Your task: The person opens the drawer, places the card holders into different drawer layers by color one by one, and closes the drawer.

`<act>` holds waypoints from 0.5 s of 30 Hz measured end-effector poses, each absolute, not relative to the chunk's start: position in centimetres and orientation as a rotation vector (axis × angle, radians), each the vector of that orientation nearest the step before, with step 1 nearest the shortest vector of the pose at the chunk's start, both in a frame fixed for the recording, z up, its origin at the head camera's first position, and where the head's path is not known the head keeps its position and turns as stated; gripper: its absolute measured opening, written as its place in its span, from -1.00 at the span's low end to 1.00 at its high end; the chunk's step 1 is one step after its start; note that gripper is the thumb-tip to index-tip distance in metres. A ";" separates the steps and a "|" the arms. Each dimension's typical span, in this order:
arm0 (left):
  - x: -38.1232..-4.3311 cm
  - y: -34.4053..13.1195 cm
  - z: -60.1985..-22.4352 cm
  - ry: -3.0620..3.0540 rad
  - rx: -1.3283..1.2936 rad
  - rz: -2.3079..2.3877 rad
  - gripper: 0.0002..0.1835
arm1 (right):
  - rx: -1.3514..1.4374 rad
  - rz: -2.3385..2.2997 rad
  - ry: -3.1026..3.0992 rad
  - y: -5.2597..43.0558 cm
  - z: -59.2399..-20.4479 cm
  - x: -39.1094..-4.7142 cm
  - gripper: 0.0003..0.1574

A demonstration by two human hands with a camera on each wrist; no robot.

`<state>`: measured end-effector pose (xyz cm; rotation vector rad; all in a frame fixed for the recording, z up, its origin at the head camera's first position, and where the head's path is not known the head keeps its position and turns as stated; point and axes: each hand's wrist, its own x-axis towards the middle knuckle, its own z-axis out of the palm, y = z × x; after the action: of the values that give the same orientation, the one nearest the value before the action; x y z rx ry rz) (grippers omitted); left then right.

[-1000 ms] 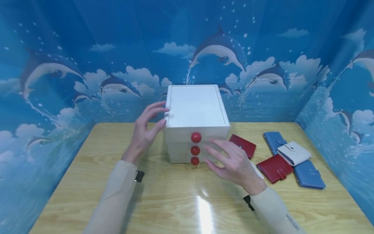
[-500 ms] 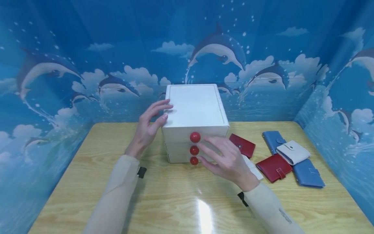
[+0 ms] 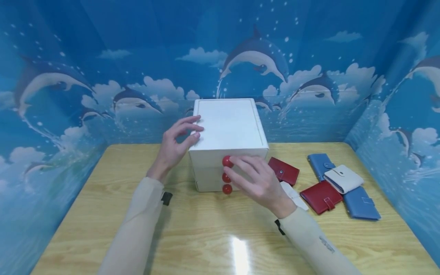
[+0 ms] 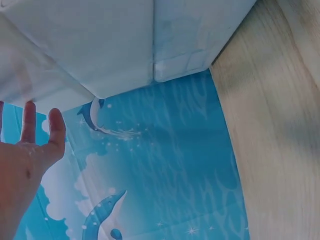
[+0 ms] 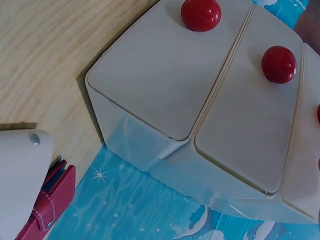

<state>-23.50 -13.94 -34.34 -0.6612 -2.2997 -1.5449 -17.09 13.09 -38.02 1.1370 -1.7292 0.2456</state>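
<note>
A white three-drawer cabinet (image 3: 228,124) stands toward the back of the table, its drawers closed. My left hand (image 3: 173,147) rests its fingertips on the top left edge, fingers spread; the left wrist view has this hand (image 4: 22,165) beside the cabinet's side wall (image 4: 110,40). With thumb and fingertips my right hand (image 3: 262,185) pinches the top red knob (image 3: 226,161), partly covering it. Below are the middle knob (image 3: 225,177) and bottom knob (image 3: 227,189). In the right wrist view the bottom knob (image 5: 201,14) and middle knob (image 5: 279,65) show plainly.
Right of the cabinet lie a red wallet (image 3: 284,170) and a white one (image 3: 293,195), partly behind my right hand. Farther right, another red wallet (image 3: 322,197), a white wallet (image 3: 343,178) and two blue wallets (image 3: 361,203) overlap. A dolphin-print curtain surrounds the wooden table (image 3: 192,236).
My right hand has moved left and slightly up, its fingertips closing in on the top knob. My left hand has shifted slightly onto the cabinet's top edge.
</note>
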 end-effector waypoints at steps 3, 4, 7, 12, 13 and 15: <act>-23.5 -14.0 -34.3 -2.327 -0.664 -1.540 -0.74 | 1.135 0.230 -1.741 12.9 -38.1 -17.2 -0.69; -23.5 -14.0 -34.2 -2.333 -0.667 -1.538 -0.73 | 1.130 0.221 -1.745 12.8 -38.1 -17.2 -0.69; -23.6 -14.0 -34.2 -2.344 -0.679 -1.532 -0.74 | 1.113 0.192 -1.759 12.7 -38.1 -17.3 -0.68; -23.7 -13.9 -34.0 -2.362 -0.684 -1.528 -0.74 | 1.091 0.154 -1.783 12.6 -37.9 -17.2 -0.67; -23.8 -13.9 -34.0 -2.362 -0.684 -1.527 -0.74 | 1.090 0.151 -1.788 12.6 -37.9 -17.2 -0.67; -23.8 -13.9 -34.0 -2.357 -0.686 -1.531 -0.74 | 1.093 0.153 -1.795 12.5 -37.8 -17.2 -0.67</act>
<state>-23.83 -13.90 -34.01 -0.6859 -2.3570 -1.5312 -17.23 12.52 -37.82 1.0927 -1.7951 0.1534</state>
